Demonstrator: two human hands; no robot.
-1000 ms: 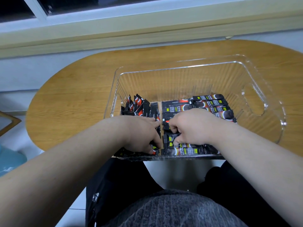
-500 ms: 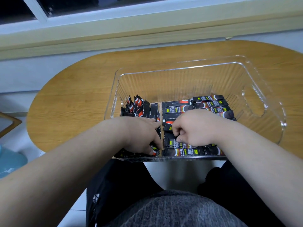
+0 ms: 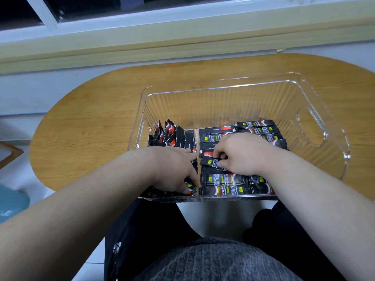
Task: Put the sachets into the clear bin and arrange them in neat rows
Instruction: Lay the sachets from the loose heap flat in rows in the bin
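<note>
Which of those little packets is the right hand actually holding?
The tilted sachet midway down the right column, pinched by the right hand; its neighbours lie flat in straight rows.

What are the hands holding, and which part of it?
The right hand pinches one black sachet partway along, leaving its left end free. The left hand holds nothing; it lies flat on the left pile.

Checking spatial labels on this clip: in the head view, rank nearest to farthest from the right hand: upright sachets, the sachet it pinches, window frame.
1. Pinched sachet: held by the right hand, right half of the clear bin.
2. Upright sachets: bin's left half, farther back.
3. Window frame: beyond the table.
</note>
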